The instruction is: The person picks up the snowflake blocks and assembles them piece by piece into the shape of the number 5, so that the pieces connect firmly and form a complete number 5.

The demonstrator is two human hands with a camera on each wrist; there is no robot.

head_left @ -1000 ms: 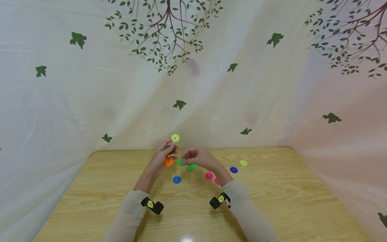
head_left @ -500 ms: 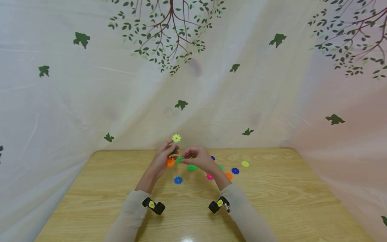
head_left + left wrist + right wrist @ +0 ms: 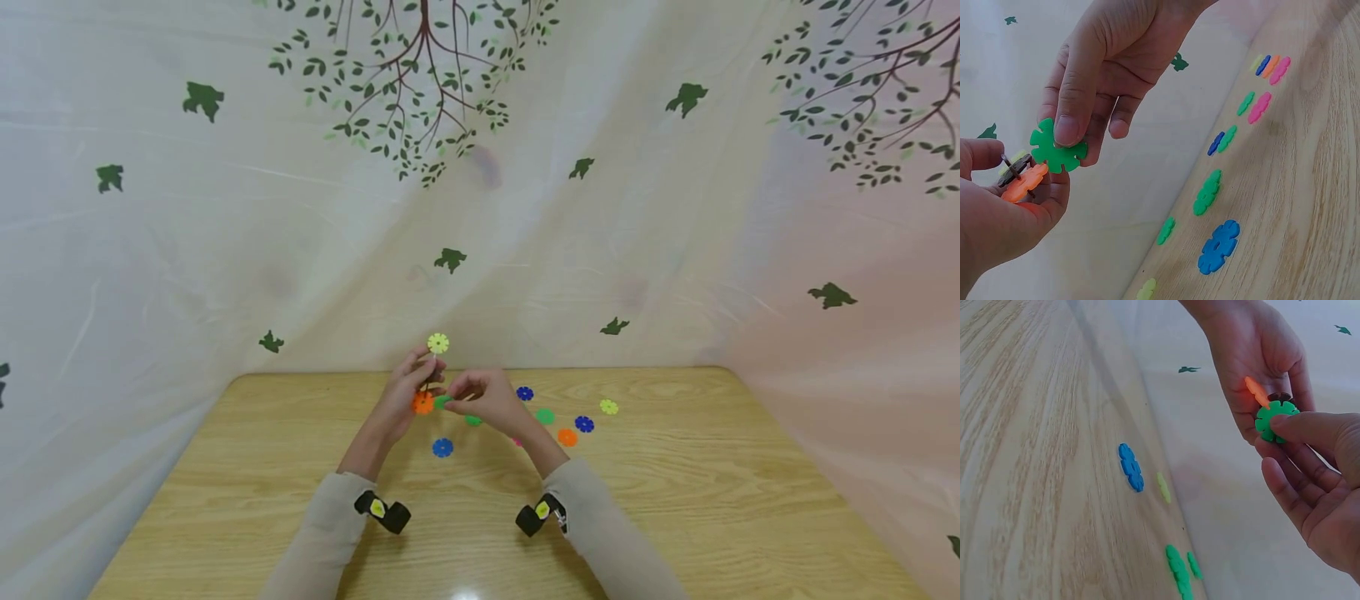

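My left hand [image 3: 393, 396] holds a small joined cluster of notched plastic discs above the table. In it are a yellow disc [image 3: 438, 342] at the top, a dark disc [image 3: 1015, 170] and an orange disc [image 3: 1025, 183]. Between the thumb and fingers of my right hand [image 3: 491, 398] a green notched disc [image 3: 1045, 149] is pinched. Its edge lies right beside the orange and dark discs; whether a notch is engaged I cannot tell. Part of the cluster is hidden by the left fingers.
Loose notched discs lie on the wooden table [image 3: 300, 500]: a light blue one [image 3: 442, 447] nearest, with green, dark blue, orange, pink and yellow ones to the right, such as an orange disc [image 3: 567, 437]. A printed cloth [image 3: 337, 250] hangs behind the far edge.
My right hand has shifted slightly left, bringing the green disc up to the orange one. The left hand keeps its hold on the cluster.
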